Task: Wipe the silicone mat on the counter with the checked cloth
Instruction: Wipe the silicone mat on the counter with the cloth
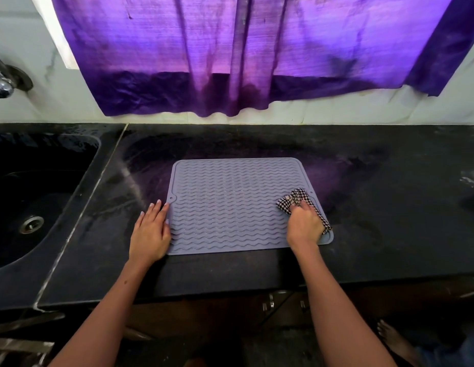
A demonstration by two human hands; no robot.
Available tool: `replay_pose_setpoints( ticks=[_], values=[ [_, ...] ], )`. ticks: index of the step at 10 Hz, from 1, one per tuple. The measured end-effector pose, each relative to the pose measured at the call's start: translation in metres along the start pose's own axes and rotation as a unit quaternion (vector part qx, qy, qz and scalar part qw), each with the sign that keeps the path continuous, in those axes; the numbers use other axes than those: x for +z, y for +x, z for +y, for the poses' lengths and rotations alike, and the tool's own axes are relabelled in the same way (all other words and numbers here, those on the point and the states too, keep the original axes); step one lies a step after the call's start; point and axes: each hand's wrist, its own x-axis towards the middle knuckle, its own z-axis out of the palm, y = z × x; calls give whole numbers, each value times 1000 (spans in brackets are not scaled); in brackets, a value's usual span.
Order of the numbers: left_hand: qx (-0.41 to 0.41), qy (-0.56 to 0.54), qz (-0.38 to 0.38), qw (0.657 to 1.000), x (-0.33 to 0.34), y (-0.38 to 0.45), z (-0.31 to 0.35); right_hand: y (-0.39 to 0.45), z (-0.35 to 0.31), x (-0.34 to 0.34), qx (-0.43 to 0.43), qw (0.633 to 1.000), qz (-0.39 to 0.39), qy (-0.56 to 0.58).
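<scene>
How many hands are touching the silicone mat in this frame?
2. The left hand rests flat on the silicone mat's left edge; the right hand grips the checked cloth near its right edge.

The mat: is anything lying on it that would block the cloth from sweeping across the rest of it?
Nothing visible does. The right hand holds the checked cloth at the silicone mat's right edge, and the ridged surface to its left is bare. Only the left hand rests flat at the mat's left edge.

Your right hand (pixel 304 223) covers much of the checked cloth (pixel 294 198) — the tap (pixel 2 78) and sink (pixel 8 234) run off the left edge.
</scene>
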Motion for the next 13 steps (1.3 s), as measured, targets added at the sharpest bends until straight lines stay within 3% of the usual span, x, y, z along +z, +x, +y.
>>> replay_pose_setpoints(
  ticks=[2,3,4,7,9,11,12,13],
  values=[
    [-2,-8,-3,1000,-2,0,0,24,6,-43,110,984,-74,116],
    [-6,-5,-7,1000,-2,0,-1,29,14,-59,172,958,-73,218],
    [-8,-6,-7,1000,-2,1,0,16,25,-56,189,962,-8,196],
    [0,1,-5,1000,-1,1,1,-34,13,-4,115,991,24,57],
    [4,-4,-4,1000,-1,1,-2,-29,14,-4,88,996,15,7],
    [0,-9,-10,1000,-4,0,-1,-13,37,-39,145,978,-40,143],
    [-2,-10,-11,1000,-3,0,0,-11,44,-50,176,953,-25,246],
    [-2,-12,-11,1000,-4,0,-1,-26,34,-45,114,960,-26,254]
  ],
)
